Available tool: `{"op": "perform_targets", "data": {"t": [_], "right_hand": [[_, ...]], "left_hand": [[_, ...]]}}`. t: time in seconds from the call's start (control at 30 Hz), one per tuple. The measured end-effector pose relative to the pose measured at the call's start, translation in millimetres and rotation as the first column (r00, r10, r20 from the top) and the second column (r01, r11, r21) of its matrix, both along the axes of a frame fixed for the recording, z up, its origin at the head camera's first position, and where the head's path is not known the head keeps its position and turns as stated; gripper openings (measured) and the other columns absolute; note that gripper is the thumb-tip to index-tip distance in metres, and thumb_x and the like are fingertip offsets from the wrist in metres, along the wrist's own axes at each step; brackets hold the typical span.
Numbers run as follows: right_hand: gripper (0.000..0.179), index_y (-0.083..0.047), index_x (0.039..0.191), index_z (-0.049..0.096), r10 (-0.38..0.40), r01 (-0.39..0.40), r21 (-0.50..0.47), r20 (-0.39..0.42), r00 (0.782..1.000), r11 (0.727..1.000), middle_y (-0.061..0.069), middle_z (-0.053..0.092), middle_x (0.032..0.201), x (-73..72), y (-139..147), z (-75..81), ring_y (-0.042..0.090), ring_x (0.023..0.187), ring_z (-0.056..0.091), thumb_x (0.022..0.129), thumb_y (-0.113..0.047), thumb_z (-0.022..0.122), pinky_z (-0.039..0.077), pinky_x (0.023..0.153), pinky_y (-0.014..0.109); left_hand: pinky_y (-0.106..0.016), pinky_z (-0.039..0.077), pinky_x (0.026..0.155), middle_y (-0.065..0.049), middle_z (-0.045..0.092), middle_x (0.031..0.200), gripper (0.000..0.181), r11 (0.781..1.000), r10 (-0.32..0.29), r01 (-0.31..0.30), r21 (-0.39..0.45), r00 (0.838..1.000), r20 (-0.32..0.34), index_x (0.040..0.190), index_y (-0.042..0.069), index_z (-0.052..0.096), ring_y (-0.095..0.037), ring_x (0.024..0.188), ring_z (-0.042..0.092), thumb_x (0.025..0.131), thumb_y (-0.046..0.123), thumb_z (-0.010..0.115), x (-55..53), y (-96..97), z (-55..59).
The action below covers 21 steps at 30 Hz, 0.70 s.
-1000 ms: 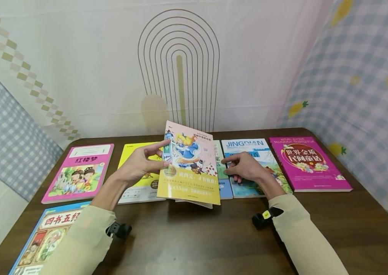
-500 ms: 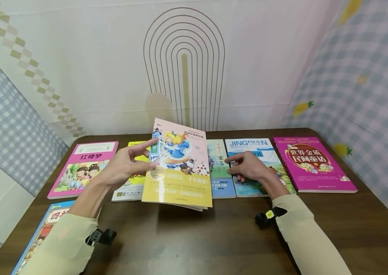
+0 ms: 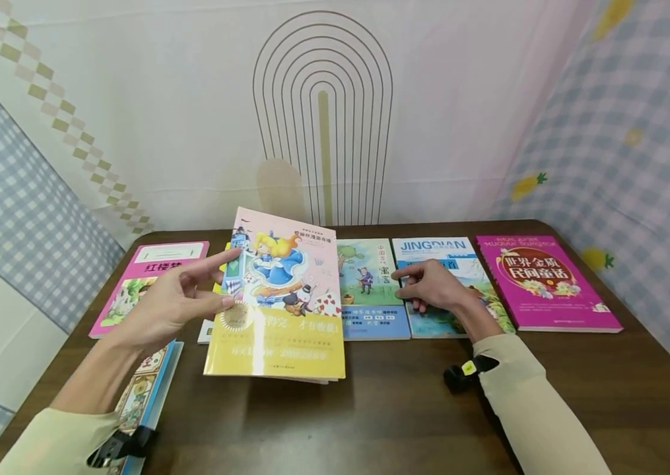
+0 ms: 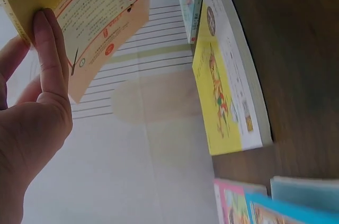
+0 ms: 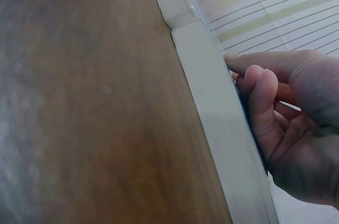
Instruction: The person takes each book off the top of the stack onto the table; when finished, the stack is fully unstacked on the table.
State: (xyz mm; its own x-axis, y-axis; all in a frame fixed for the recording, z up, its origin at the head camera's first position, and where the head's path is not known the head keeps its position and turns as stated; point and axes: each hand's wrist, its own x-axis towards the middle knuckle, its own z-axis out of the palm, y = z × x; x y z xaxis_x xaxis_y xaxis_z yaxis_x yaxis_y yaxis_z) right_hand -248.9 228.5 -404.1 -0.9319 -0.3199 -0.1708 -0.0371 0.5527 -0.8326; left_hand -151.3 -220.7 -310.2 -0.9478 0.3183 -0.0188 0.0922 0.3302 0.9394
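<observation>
My left hand [image 3: 159, 307] grips a thin pink and yellow picture book [image 3: 287, 277] by its left edge, tilted up over the table; in the left wrist view its back cover [image 4: 100, 17] faces the camera. Underneath, a yellow book [image 4: 212, 91] is mostly hidden in the head view. Fingertips of my right hand [image 3: 432, 287] rest where a green and blue book [image 3: 373, 290] meets the blue JINGDIAN book [image 3: 447, 254]. In the right wrist view, the right hand's fingers [image 5: 262, 94] are loosely bent over the books' covers, with nothing between them.
A magenta book [image 3: 542, 284] lies at the far right of the brown table [image 3: 370, 415]. A pink book [image 3: 133, 277] lies far left, and a blue-edged book [image 3: 153, 389] in front of it is partly covered by my left arm. A patterned cloth [image 3: 210, 119] hangs behind.
My left hand has carried the pink and yellow book left and nearer, uncovering the green and blue book and covering most of the yellow one. My right hand stays by the same books.
</observation>
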Motion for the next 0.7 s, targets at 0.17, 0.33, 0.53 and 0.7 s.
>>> {"op": "perform_targets", "data": {"t": [0.17, 0.33, 0.53, 0.7], "right_hand": [[0.049, 0.001, 0.142, 0.064, -0.001, 0.001, -0.001, 0.004, 1.0, 1.0, 0.009, 0.065, 0.082, -0.8, 0, 0.0, 0.014, 0.053, 0.059, 0.096, -0.013, 0.077, 0.055, 0.052, 0.031], [0.049, 0.001, 0.142, 0.064, 0.002, -0.002, 0.004, -0.003, 1.0, 1.0, 0.009, 0.065, 0.082, -1.2, 0, -0.8, 0.014, 0.054, 0.059, 0.096, -0.013, 0.077, 0.055, 0.052, 0.031], [0.049, 0.001, 0.141, 0.065, 0.002, -0.002, 0.016, -0.013, 1.0, 1.0, 0.009, 0.066, 0.082, -1.4, 1, -1.1, 0.014, 0.054, 0.059, 0.096, -0.013, 0.077, 0.054, 0.051, 0.03], [0.049, 0.002, 0.141, 0.065, -0.001, 0.001, 0.018, -0.005, 1.0, 1.0, 0.009, 0.066, 0.082, -1.9, 0, -1.0, 0.014, 0.054, 0.059, 0.096, -0.013, 0.077, 0.055, 0.051, 0.03]], "left_hand": [[-0.033, 0.034, 0.049, -0.009, 0.045, 0.11, 0.076, 0.998, -0.032, 0.034, 0.051, 0.998, -0.049, 0.162, 0.015, 0.044, -0.016, 0.061, 0.033, 0.095, 0.004, 0.077, 19.8, -14.4, -1.8], [-0.035, 0.03, 0.048, -0.009, 0.041, 0.111, 0.074, 0.993, -0.063, 0.066, 0.102, 0.998, -0.031, 0.163, 0.015, 0.043, -0.018, 0.061, 0.03, 0.097, -0.001, 0.072, 40.1, -25.7, -4.4], [-0.023, 0.057, 0.073, -0.012, 0.046, 0.132, 0.073, 0.995, -0.07, 0.071, 0.064, 0.997, -0.019, 0.164, 0.017, 0.041, -0.008, 0.096, 0.057, 0.099, -0.001, 0.069, 61.5, -35.6, -15.2], [-0.023, 0.053, 0.077, -0.009, 0.048, 0.128, 0.073, 0.987, -0.117, 0.115, 0.111, 0.993, 0.012, 0.166, 0.016, 0.036, -0.004, 0.079, 0.07, 0.101, -0.004, 0.064, 75.3, -43.6, -30.0]]}}
